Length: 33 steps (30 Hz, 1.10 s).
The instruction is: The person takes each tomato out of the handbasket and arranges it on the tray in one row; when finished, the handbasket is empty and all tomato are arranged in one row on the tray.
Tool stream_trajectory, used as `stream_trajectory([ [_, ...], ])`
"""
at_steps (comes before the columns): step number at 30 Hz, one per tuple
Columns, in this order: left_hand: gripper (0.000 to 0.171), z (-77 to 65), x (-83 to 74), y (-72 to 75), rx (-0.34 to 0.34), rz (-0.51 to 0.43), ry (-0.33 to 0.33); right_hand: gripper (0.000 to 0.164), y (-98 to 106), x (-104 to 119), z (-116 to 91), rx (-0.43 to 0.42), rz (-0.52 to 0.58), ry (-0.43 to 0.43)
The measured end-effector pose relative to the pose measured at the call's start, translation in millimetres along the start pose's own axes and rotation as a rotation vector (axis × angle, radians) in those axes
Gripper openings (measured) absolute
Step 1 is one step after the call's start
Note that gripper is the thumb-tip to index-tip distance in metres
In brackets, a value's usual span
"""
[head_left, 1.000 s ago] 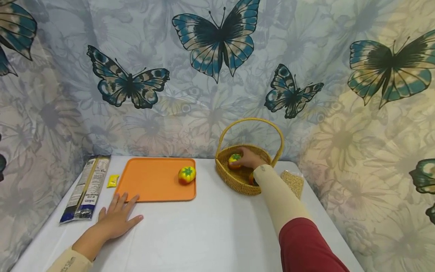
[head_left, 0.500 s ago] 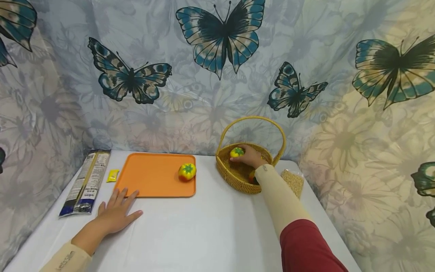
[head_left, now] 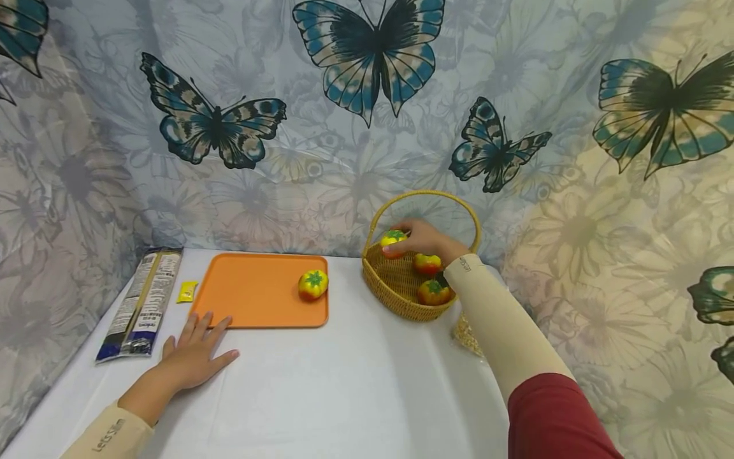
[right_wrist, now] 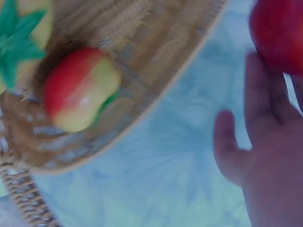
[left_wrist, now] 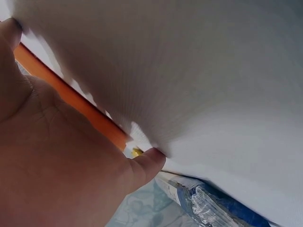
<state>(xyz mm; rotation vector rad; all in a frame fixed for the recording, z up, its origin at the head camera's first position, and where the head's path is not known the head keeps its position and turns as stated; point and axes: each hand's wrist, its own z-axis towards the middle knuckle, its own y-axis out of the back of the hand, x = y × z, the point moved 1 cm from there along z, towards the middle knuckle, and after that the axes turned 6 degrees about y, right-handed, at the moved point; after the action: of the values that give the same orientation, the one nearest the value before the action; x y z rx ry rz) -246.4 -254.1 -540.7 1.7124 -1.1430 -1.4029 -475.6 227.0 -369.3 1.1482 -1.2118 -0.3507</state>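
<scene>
A white-covered desk [head_left: 355, 395] bears a flat orange rectangular tray [head_left: 252, 290] and, to its right, a tan woven basket [head_left: 401, 308]. The left hand [head_left: 194, 360] has a wide grip, fingers spread at the tray's near edge. The right hand's [head_left: 424, 238] grip holds a round yellow-and-red fruit with green top [head_left: 392, 238] near the basket's far-left rim; two similar fruits [head_left: 433, 294] lie inside.
</scene>
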Motion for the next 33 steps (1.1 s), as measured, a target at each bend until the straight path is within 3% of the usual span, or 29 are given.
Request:
stream_trajectory([
  [4,0.096,-0.7,3.5,-0.3,-0.004,-0.007,-0.001,0.090,-11,29,5,0.136,-0.022,0.024],
  [6,0.096,-0.8,4.5,-0.2,-0.007,-0.012,-0.002,0.088,-25,46,12,0.166,0.009,0.053],
  [10,0.095,0.2,5.6,-1.0,-0.009,-0.002,0.002,0.080,-63,85,34,0.156,0.078,0.148],
  [17,0.096,1.1,0.8,0.1,0.000,0.005,0.025,0.087,-135,141,74,0.105,0.148,0.242],
  [24,0.096,-0.2,-1.6,-0.6,0.010,0.002,0.034,0.083,-184,152,92,0.083,-0.039,0.190],
  [28,0.095,-0.5,-1.1,0.7,0.011,0.012,0.037,0.086,-196,152,93,0.073,-0.105,0.148],
  [33,0.094,-1.4,-3.3,6.7,0.007,0.007,0.040,0.090,-203,151,95,0.046,-0.196,0.164],
])
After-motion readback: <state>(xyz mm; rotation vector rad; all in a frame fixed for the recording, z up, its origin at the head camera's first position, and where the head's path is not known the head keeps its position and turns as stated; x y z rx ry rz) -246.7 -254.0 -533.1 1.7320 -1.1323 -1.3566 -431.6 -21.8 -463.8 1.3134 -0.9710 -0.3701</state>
